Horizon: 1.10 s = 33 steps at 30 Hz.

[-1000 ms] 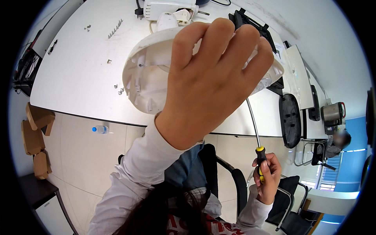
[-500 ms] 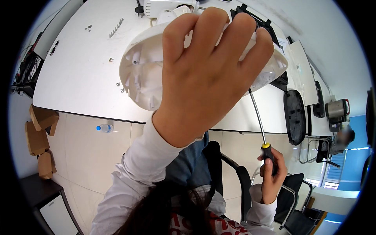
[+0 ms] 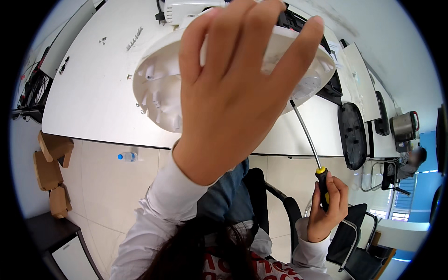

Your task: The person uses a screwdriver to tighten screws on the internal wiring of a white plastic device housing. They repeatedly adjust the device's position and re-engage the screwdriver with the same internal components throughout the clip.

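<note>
My left hand (image 3: 233, 93) spreads across an oval white plastic housing (image 3: 154, 102), gripping it with fingers over its far rim; the thumb is hidden and the hand covers much of the inside, where small posts show. My right hand (image 3: 330, 205) is closed round the black-and-yellow handle of a screwdriver (image 3: 304, 128). Its long shaft slants up to the housing's right lower edge; whether the tip touches is unclear. A white appliance part (image 3: 184, 11) lies behind the housing. Small screws (image 3: 134, 39) lie on the white table (image 3: 84, 98), left of the housing.
An open black case (image 3: 330, 86) and a black cover (image 3: 351, 135) are at the table's right. Cardboard boxes (image 3: 46, 170) and a water bottle (image 3: 127, 157) are on the floor. A chair (image 3: 354, 238) stands at right; a person (image 3: 409, 163) sits farther back.
My left hand has moved up and leftward, its little finger straighter. My right hand with the screwdriver has shifted slightly right, and the housing sits a little further left.
</note>
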Each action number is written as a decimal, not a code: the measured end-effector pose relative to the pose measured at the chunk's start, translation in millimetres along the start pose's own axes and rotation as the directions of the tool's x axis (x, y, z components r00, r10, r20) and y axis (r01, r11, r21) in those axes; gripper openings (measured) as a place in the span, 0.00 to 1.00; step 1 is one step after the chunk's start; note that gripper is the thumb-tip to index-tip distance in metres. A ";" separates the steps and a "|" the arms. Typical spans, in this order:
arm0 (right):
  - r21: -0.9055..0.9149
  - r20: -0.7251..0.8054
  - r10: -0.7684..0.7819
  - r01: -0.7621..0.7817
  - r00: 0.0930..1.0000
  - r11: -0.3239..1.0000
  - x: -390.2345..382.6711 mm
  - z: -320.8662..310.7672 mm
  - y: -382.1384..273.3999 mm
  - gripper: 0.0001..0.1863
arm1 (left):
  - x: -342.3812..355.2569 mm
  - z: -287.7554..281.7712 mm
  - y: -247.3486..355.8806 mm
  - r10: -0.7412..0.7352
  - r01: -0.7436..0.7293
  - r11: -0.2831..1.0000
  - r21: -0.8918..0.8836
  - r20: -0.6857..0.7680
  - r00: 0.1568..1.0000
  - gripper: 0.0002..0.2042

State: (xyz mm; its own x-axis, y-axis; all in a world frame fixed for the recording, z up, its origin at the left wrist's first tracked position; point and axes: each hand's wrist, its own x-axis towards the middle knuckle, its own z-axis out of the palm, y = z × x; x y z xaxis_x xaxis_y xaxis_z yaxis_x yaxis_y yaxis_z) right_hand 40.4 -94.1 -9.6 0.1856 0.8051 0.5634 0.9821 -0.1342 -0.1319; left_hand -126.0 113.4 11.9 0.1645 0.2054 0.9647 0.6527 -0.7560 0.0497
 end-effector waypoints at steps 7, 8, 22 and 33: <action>-0.012 -0.018 0.018 -0.018 1.000 1.000 6.4 2.0 -7.1 0.21 | -43.4 -43.1 49.7 -0.154 0.358 0.702 -0.615 0.361 0.920 0.11; -0.001 -0.020 0.020 -0.020 1.000 1.000 6.2 2.2 -7.5 0.22 | -49.7 -45.6 61.7 -0.157 0.510 0.595 -0.621 0.533 0.831 0.09; 0.140 0.187 0.016 -0.043 0.982 0.989 7.5 -19.1 -4.3 0.25 | -88.0 1.3 132.6 0.099 0.693 -0.715 -0.093 0.968 0.232 0.12; 0.580 0.737 0.340 -0.805 0.585 0.127 -31.4 -24.5 9.0 0.39 | -96.6 1.8 132.9 0.007 0.778 -0.599 -0.192 0.970 0.245 0.11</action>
State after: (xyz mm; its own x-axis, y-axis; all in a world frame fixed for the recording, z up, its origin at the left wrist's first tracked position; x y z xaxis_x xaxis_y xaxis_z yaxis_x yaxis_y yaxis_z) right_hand 44.2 -134.8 -8.5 0.4196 0.8509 -0.3162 -0.0426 -0.3294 -0.9432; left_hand -53.8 -5.8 -75.1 0.7616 0.6479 -0.0142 -0.4049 0.4928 0.7702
